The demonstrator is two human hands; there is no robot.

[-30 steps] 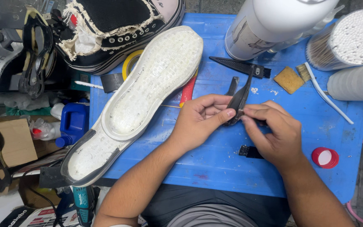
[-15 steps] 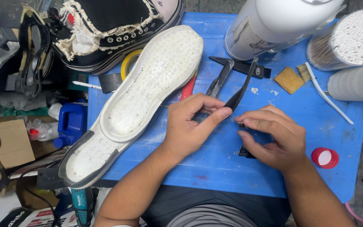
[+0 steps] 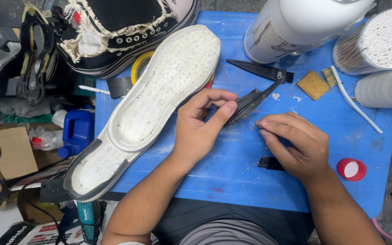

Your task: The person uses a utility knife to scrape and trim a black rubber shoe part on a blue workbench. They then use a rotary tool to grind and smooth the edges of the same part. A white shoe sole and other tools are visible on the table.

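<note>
**Q:** Blue plastic carries everything in the head view. Where do your hands sit on this tabletop?

**A:** Head view, the only one. Your left hand pinches the near end of a pair of black pliers: its grip is pressed together, thumb on top, fingers curled beneath. The tool slants up and to the right, towards a second dark handle lying flat near the white cylinder. Your right hand rests knuckles-up just beside the pliers. Its fingertips are drawn together at their tip, on something too small to identify; whether they hold anything, you cannot tell.

**Q:** What surrounds them?

**A:** A pale shoe sole, tread up, lies to the left, touching the left hand's side and overhanging the near left edge. Behind it stands a black canvas shoe with frayed lining. To the right lie a tan sponge block, a small brush and a red cap. A small black piece shows beneath the right wrist.

**Q:** What could go wrong from here?

**A:** As a judgement: your right fingertips sit close to the pliers' working end, so a slip of the pinch could nip them. The sole hangs partly off the edge; a nudge from your left forearm could tip it down.
</note>
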